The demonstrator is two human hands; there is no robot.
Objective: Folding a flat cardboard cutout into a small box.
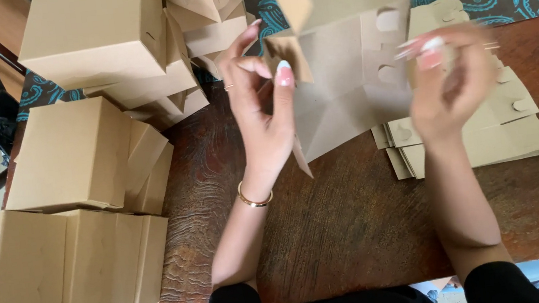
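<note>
Both hands raised over the wooden worktop point(359, 229), working an unfolded kraft box blank point(343, 89).

Left hand point(263, 108): fingers pinch a flap of the blank. Right hand point(445, 91): blurred, fingers curled at the blank's right edge; grip cannot be told. Blank is plain brown card, creased, with tab cut-outs. Flat blanks stack point(517, 130) lies right; folded boxes point(73, 153) piled left.

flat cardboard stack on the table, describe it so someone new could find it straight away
On the dark brown wooden table, look to the far right, just past the right hand. There lies the stack of flat, unfolded tan cardboard box blanks. Unlike the assembled tan cardboard boxes piled at left, it lies flat, with round tab cut-outs.
</note>
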